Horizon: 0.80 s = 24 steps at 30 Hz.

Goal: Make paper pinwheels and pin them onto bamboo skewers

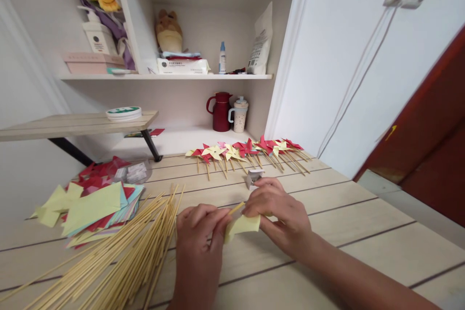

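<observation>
Both hands meet over the wooden table (363, 232) on a yellow paper pinwheel (244, 225). My left hand (199, 232) pinches the paper's left side together with a thin bamboo stick (236, 209). My right hand (278, 213) closes on the paper's top and also holds a small silver stapler (253, 178) against the palm. Part of the paper is hidden under the fingers.
A fan of several bamboo sticks (123, 256) lies at the left front, beside a stack of coloured paper squares (94, 208). A row of finished red and yellow pinwheels (247, 151) lies further back. A red jug (221, 111), a cup and shelves stand behind.
</observation>
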Available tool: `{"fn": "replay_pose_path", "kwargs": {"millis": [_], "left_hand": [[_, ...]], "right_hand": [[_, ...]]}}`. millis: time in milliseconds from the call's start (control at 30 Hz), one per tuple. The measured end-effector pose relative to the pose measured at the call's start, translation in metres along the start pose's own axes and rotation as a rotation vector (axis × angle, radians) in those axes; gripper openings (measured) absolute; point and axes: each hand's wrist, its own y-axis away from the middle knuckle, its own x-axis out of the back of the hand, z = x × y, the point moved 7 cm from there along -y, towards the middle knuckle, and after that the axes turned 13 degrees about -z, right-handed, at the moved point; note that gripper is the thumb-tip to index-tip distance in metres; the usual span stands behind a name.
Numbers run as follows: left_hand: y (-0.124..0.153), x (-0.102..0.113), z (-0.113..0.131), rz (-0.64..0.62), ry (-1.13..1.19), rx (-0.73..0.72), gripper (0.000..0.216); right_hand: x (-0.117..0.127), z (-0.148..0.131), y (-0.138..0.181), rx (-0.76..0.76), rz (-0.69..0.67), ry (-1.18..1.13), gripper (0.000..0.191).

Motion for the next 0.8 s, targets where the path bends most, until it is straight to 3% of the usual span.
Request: {"fn": "replay_pose_path", "kwargs": {"millis": [800], "left_hand": [[0.004, 0.002, 0.013, 0.041, -0.122, -0.164, 0.027]], "right_hand": [[0.002, 0.000, 0.002, 0.020, -0.006, -0.019, 0.017]]}}
